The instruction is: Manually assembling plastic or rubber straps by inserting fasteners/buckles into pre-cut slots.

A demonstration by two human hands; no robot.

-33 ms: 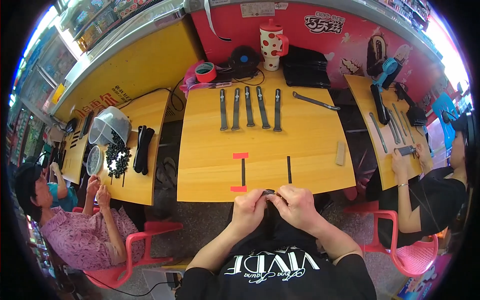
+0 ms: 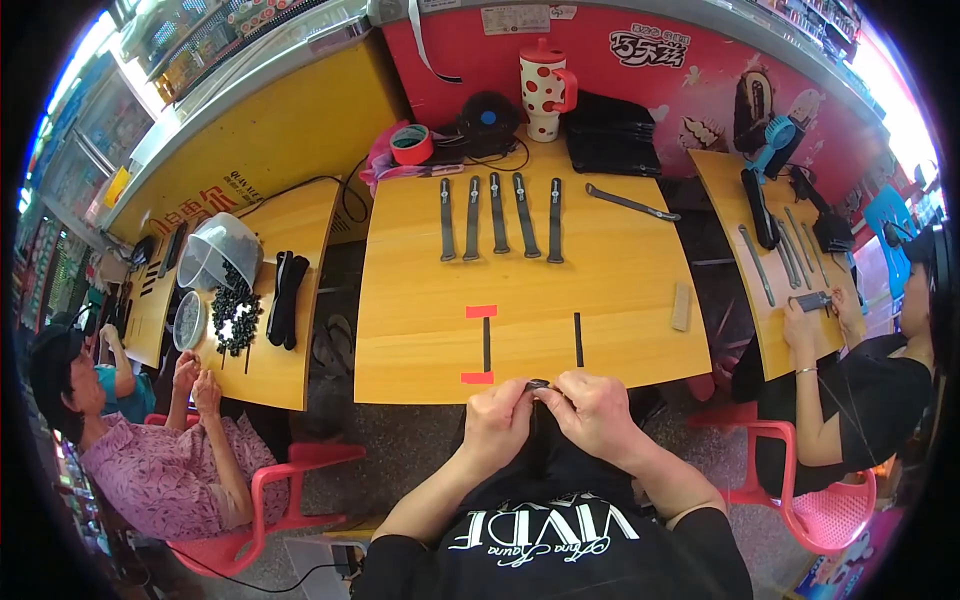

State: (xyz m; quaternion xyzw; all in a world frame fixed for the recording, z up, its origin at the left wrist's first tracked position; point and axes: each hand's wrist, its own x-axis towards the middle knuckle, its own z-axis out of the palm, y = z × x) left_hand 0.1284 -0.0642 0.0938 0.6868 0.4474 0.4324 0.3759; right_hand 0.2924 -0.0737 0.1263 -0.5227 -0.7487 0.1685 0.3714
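Note:
At the table's near edge, my left hand (image 2: 497,415) and my right hand (image 2: 597,408) meet with closed fingers. Between their thumbs and forefingers they pinch the end of a small dark strap (image 2: 538,384); most of it is hidden by the fingers. Ahead, several dark straps (image 2: 500,215) with rounded ends lie side by side, lengthwise away from me. Another strap (image 2: 632,202) lies slantwise to their right. Just beyond my left hand, a black line (image 2: 487,345) runs between two red tape pieces (image 2: 481,311). A second black line (image 2: 578,340) is beyond my right hand.
Along the table's back stand a spotted tumbler (image 2: 543,95), a tape roll (image 2: 411,145) and a black stack (image 2: 612,140). A tan strip (image 2: 681,306) lies at right. Co-workers sit at both side tables; the left one bears small black pieces (image 2: 236,305) spilling from a tub (image 2: 205,255).

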